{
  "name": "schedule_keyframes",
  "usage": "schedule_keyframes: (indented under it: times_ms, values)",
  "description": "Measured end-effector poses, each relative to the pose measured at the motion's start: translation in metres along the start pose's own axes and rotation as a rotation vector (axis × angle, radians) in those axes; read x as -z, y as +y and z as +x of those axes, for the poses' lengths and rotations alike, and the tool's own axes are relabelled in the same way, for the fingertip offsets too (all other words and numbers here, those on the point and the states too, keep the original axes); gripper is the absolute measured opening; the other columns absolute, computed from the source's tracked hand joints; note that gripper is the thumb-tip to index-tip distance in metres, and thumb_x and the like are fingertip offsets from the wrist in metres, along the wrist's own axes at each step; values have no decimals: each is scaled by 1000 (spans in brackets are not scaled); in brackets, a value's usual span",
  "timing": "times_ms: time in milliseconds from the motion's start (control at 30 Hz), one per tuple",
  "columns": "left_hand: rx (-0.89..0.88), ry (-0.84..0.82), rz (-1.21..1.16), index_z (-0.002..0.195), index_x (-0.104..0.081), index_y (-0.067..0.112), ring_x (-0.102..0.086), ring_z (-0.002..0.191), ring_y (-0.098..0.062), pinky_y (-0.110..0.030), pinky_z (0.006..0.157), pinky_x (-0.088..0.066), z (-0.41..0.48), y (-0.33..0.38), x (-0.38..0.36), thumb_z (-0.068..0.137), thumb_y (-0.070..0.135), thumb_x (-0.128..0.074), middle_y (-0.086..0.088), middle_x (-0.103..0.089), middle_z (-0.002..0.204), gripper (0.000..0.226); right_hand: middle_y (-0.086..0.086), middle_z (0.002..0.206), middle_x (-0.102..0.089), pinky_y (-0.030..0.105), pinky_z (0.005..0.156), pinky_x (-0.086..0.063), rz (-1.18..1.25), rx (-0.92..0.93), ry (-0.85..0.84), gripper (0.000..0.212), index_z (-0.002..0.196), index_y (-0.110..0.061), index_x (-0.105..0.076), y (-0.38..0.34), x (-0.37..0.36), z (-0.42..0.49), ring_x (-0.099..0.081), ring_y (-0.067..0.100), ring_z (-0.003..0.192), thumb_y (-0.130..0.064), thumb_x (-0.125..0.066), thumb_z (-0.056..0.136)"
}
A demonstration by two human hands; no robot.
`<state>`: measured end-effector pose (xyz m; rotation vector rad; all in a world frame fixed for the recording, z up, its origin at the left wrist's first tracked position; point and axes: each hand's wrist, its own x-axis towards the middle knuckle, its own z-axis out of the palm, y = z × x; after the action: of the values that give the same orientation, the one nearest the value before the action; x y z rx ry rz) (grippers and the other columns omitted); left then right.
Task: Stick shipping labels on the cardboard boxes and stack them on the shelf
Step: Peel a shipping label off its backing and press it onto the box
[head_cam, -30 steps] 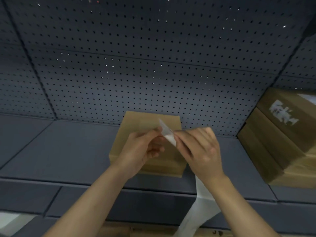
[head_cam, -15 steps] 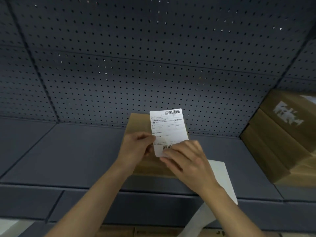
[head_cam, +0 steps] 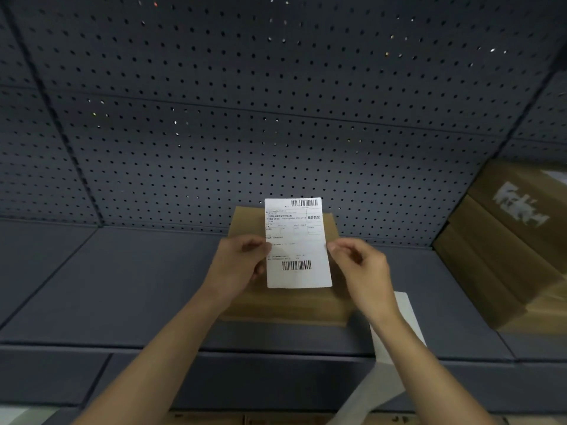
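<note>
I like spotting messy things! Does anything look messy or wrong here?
Yes: a loose white backing strip dangles over the grey shelf edge, and the brown cardboard boxes on the right look tilted. One has a torn white patch.

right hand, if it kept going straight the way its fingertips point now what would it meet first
Most likely the shipping label: the right hand points leftward at its right edge, apparently touching or nearly so. The cardboard box lies behind; depth is unclear.
</note>
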<state>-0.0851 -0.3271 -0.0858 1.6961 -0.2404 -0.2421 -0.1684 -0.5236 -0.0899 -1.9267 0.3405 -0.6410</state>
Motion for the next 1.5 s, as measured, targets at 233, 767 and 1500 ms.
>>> schedule_keyframes:
  times_ms: [233, 767, 1500]
  values:
    - [-34, -38, 57, 90, -73, 9, -52, 54, -11, -23, 51, -43, 9, 0, 8, 96, 14, -60, -10, -71, 74, 15, -10, 59, -66, 13, 56, -44, 183, -262, -149, 9, 89, -14, -77, -5, -5, 13, -51, 1, 52, -23, -75, 86]
    - [-99, -153, 375, 89, -76, 22, -71, 83, -2, -23, 78, -56, 42, -8, 20, 78, 13, -80, 9, -77, 89, 14, -11, 54, -64, 14, 42, -38, 46, -328, -243, 10, 86, -7, -72, 1, -20, 40, -45, 7, 44, -17, -73, 89]
    - [-49, -201, 529, 99, -70, 28, -62, 84, 10, -6, 66, -39, 42, -14, 12, 68, 14, -88, 15, -72, 95, 38, -2, 73, -71, 11, 49, -42, -47, -277, -293, 22, 88, -5, -70, 22, -23, 42, -58, -5, 48, -11, -86, 74]
